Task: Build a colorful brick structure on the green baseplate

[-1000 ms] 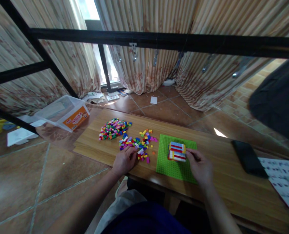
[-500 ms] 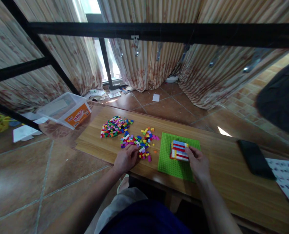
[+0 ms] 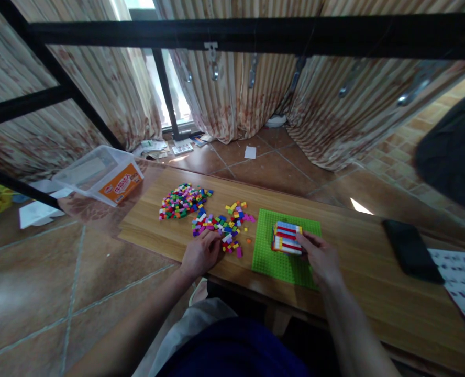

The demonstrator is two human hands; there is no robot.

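Note:
My right hand (image 3: 322,256) grips the right edge of a small model built of toy bricks (image 3: 286,238), striped in red, white and light blue with some yellow. The model is over a green studded baseplate (image 3: 266,256); whether it touches the plate I cannot tell. My left hand (image 3: 201,253) is at the near edge of a loose spread of coloured toy bricks (image 3: 228,224). Its fingers are curled in and partly hidden, so anything between them cannot be made out. Behind that spread lies a denser heap of small bricks (image 3: 183,200).
All this lies on a wooden table (image 3: 354,251). A black phone-like object (image 3: 412,250) and a printed sheet (image 3: 460,277) lie at the right. Left of the table stands a clear plastic bin (image 3: 99,173) with an orange label. A black metal frame (image 3: 232,35) crosses before striped curtains.
The whole view has shifted slightly. My right hand still holds the brick model over the baseplate, and my left hand stays at the loose bricks with little visible movement.

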